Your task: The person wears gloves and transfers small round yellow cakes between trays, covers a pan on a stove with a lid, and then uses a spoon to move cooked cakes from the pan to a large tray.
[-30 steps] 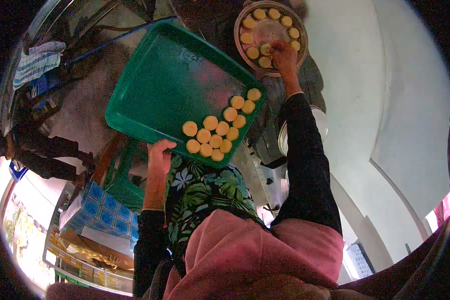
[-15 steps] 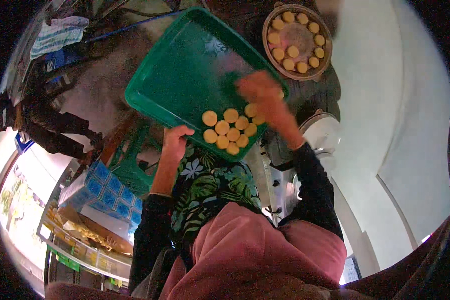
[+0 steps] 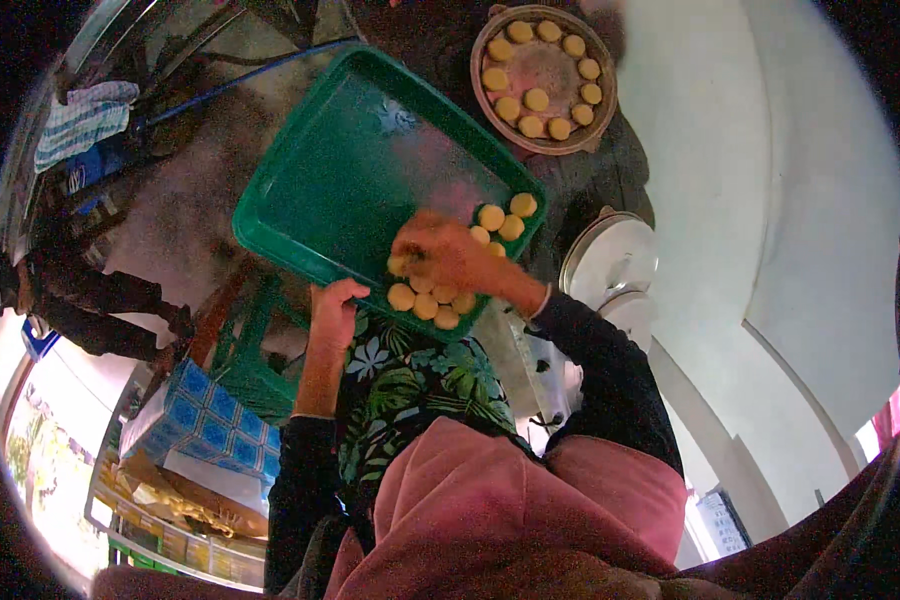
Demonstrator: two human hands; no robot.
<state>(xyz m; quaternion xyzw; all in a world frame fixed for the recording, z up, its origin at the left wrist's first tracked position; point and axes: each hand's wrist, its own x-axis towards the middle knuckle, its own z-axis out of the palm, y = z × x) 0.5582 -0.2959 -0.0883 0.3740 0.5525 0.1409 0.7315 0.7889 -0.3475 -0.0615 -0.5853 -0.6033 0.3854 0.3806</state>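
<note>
A green rectangular tray (image 3: pixel 310 160) lies tilted in front of me. My left hand (image 3: pixel 335 308) grips its near left edge, thumb over the rim. Small, pale yellow round cakes (image 3: pixel 425 306) are gathered in the near right part of the tray, with a few more round cakes (image 3: pixel 511 228) toward its right corner. My right hand (image 3: pixel 440 255) reaches over the group, fingers curled down onto a round cake (image 3: pixel 397 265) at its left side. The fingers and palm hide part of the group.
Beyond the tray's right side, a round brown pan (image 3: pixel 545 75) holds a ring of similar cakes on a dark surface. Round metal lids (image 3: pixel 615 258) lie nearer, beside a pale wall (image 3: pixel 710 200). A blue patterned box (image 3: pixel 210 410) and a green plastic chair (image 3: pixel 255 365) stand at left.
My right hand has moved left and nearer, from the tray's right side to the left of the cake group. Cakes at the right corner now show. My left hand keeps its grip.
</note>
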